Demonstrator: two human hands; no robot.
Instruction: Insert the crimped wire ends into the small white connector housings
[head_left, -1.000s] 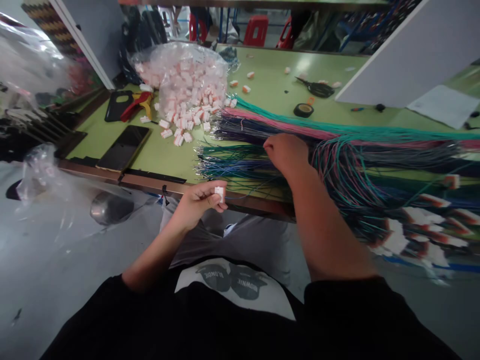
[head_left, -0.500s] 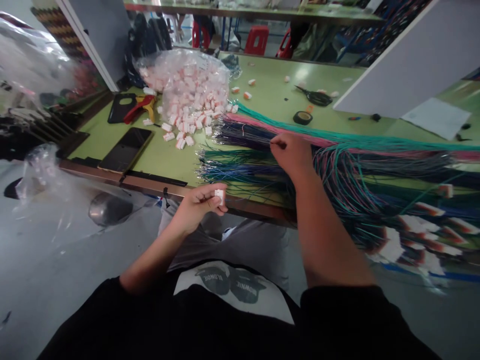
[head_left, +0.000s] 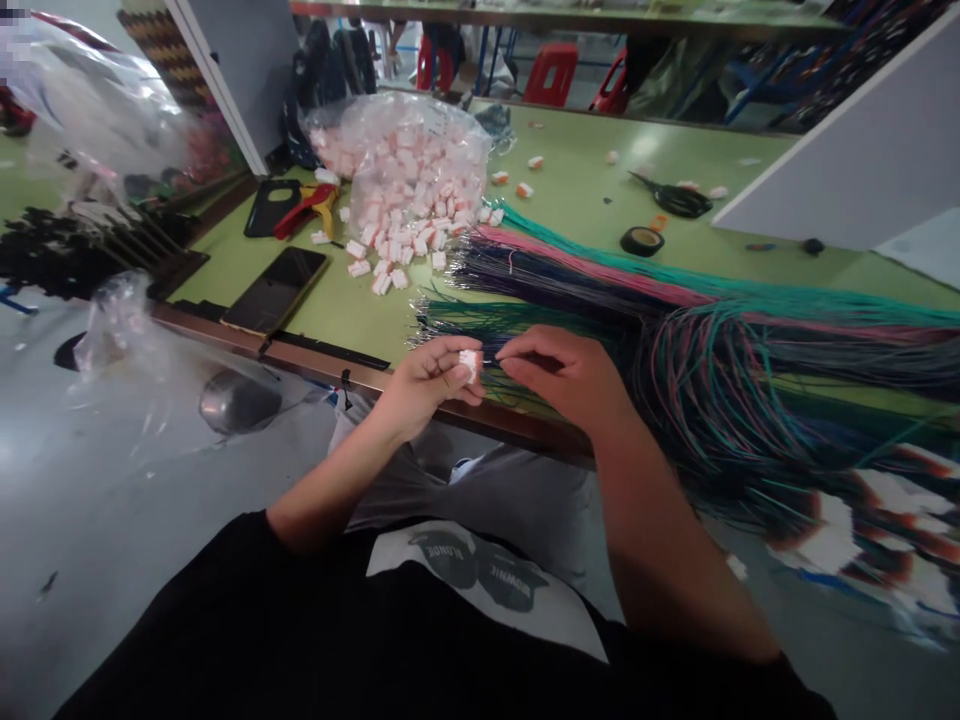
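Note:
Between the thumb and fingers of my left hand [head_left: 431, 383] is a small white and orange plastic connector [head_left: 470, 365], held just above the table's front edge. My right hand [head_left: 562, 370] pinches a thin wire [head_left: 489, 362], whose metal tip points at the connector's orange side. Whether the tip touches the connector or has entered it, I cannot tell. Behind my hands lie bundles of green wires [head_left: 469, 312], dark wires [head_left: 517, 268], pink wires [head_left: 600, 262] and teal wires [head_left: 570, 235], their bare ends toward the left.
A clear bag [head_left: 412, 150] spills many connectors at the back left. Nearby lie a phone [head_left: 275, 290], a black case [head_left: 271, 207] and red-yellow pliers [head_left: 309, 208]. Black tape [head_left: 642, 240] and scissors [head_left: 675, 197] lie farther back. Wired connectors [head_left: 825, 535] hang at the right edge.
My right hand has come from the dark wire bundle toward my left hand, now with a wire in its pinch. My left hand still holds the connector, and the view has shifted slightly.

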